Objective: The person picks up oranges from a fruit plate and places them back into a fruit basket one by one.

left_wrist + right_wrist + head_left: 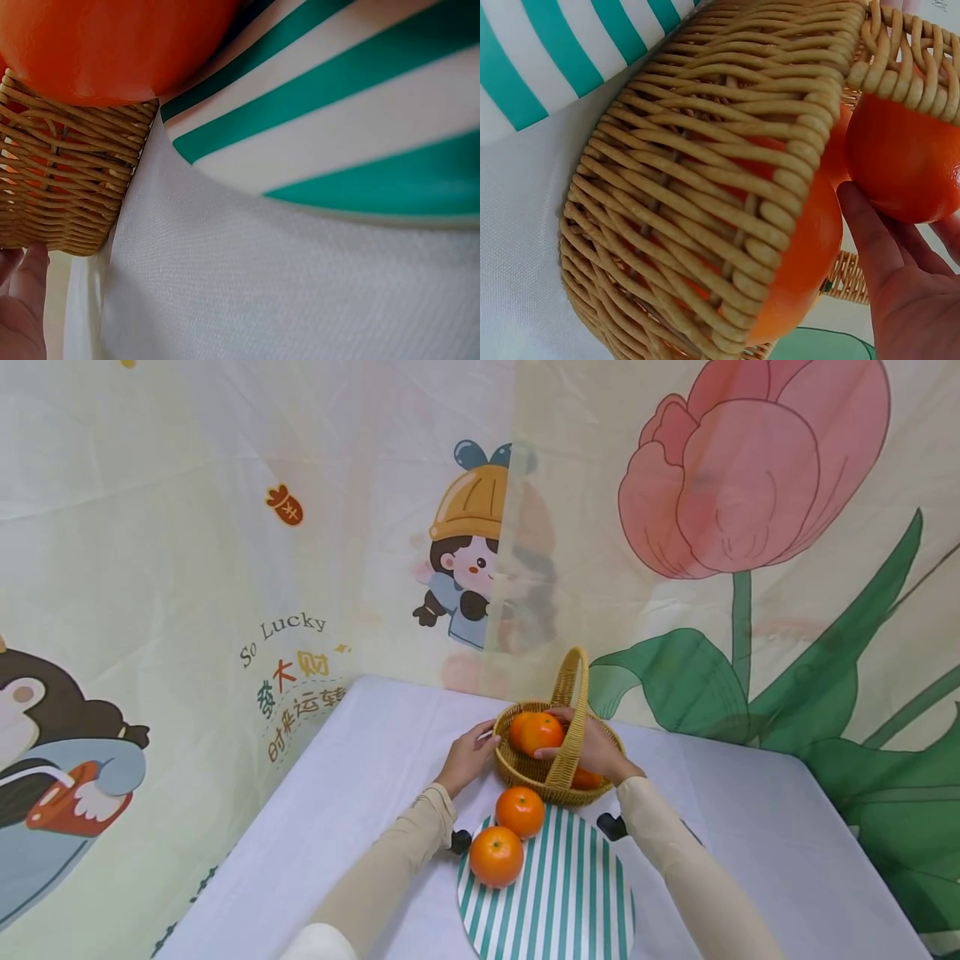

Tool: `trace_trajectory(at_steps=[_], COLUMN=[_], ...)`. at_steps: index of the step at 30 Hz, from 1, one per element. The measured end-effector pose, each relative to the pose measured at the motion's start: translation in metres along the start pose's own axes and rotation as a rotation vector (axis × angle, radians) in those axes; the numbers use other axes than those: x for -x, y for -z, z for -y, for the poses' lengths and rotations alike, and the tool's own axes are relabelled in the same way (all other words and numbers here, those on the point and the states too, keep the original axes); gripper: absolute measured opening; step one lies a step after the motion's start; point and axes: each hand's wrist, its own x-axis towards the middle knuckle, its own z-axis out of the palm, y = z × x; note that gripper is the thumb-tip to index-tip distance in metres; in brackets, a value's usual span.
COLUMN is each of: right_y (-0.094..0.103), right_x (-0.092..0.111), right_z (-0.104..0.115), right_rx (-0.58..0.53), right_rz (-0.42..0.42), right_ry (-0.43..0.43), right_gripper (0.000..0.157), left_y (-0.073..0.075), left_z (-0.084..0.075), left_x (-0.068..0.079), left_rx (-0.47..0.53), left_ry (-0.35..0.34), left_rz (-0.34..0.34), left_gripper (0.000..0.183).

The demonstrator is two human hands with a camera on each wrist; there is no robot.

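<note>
A wicker basket (525, 774) with an arched handle stands at the back of the table. My left hand (467, 760) holds its left rim; in the left wrist view, fingers (28, 281) touch the weave. My right hand (592, 747) reaches into the basket beside the handle and grips an orange (543, 735), its fingers (870, 232) against the fruit. Another orange (517, 731) shows just behind that one. A further orange (587, 779) lies in the basket's right side, partly hidden by the handle and right arm.
In front of the basket lies a round green-and-white striped plate (562, 893). Two oranges sit on its left part, a nearer orange (496, 857) and a farther orange (520, 812). A white cloth (720, 810) covers the table; printed curtains (390, 527) hang behind it.
</note>
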Motion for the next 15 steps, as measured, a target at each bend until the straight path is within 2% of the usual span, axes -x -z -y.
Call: trace_trajectory(at_steps=[15], right_y=[-0.0028], right_x=[-0.0024], right_z=[-0.0059], right_rx=[0.031], right_rz=[0.012], right_ry=[0.002], right_gripper=[0.083], left_y=[-0.0011], left_z=[-0.0002], left_x=[-0.0014], left_rx=[-0.014], left_ry=[-0.005], left_rz=[-0.007], left_gripper=[0.045])
